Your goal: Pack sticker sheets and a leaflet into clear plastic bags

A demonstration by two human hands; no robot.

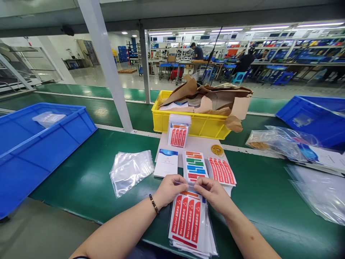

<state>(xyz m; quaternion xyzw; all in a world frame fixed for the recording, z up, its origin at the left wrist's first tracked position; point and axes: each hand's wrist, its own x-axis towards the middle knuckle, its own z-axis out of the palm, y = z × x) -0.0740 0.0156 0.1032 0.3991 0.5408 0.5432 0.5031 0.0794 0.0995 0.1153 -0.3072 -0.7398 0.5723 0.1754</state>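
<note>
With thumb and fingers pinched together, my left hand (172,189) and my right hand (212,192) hold the top edge of a transparent plastic bag (187,219), one at each side. Inside it are red-and-white level labels, and more filled bags lie beneath. Just beyond my fingers is a stack of multicoloured label sheets (194,165). A pile of red label sheets (221,171) sits to its right, and a white booklet (166,162) with a blue top to its left. Flat transparent bags (132,171) lie farther left. Another filled bag (179,135) leans against a yellow crate.
The yellow crate (188,124) at the back holds torn brown paper (206,104). Rubber bands (217,150) lie before it. Blue bins stand left (54,144) and right (309,118), with plastic bags (320,190) near the right one. A white post (107,64) rises behind. People work in the background.
</note>
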